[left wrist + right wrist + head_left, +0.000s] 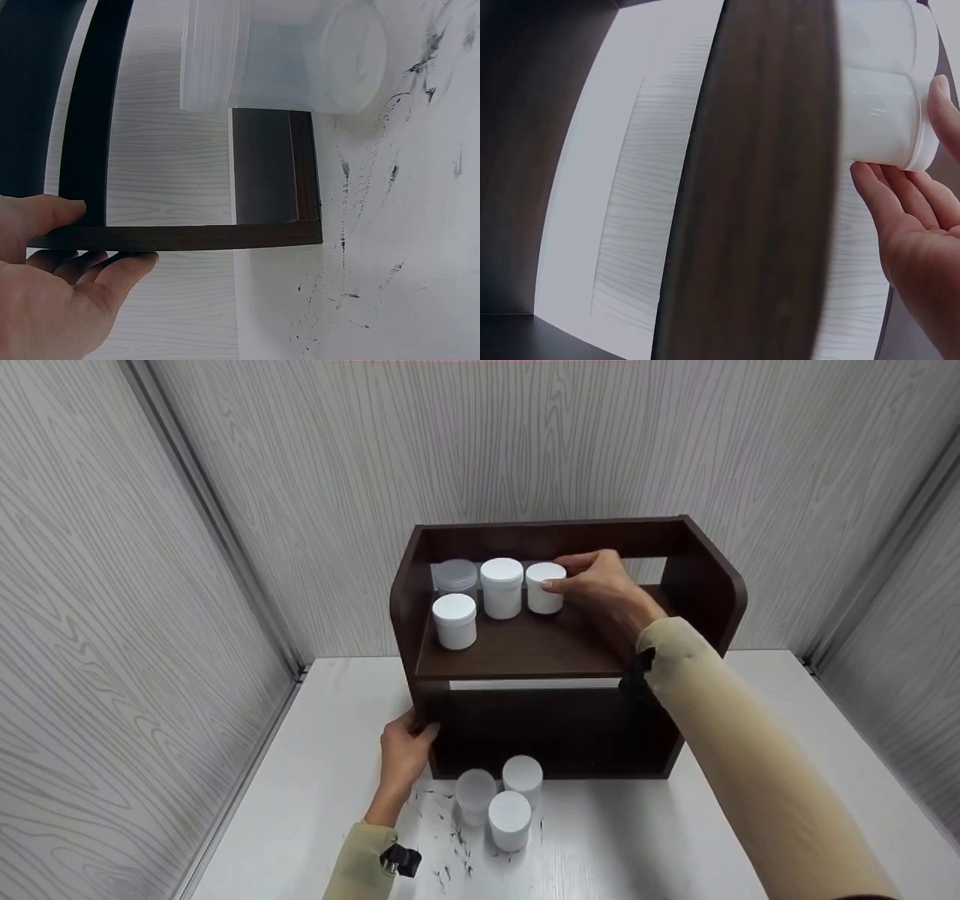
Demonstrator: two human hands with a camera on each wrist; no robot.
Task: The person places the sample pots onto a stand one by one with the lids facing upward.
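Observation:
On the upper board of a dark brown wooden shelf (525, 658), my right hand (606, 589) holds a white lidded jar (546, 594) between thumb and fingers. In the right wrist view the thumb lies at the lid of this jar (881, 120) and the fingers touch its side. A taller white jar (502, 592) stands just left of it. Farther left are a translucent jar (456, 574) at the back and a white jar (455, 624) in front. My left hand (405, 750) grips the shelf's left side panel (187, 238), thumb inside and fingers outside.
Before the shelf, on the white table (322, 735), stand a translucent jar (475, 796) and two white jars, one near the shelf (523, 777) and one nearer me (510, 822). Dark marks streak the tabletop. Wood-patterned walls (360, 472) enclose the table.

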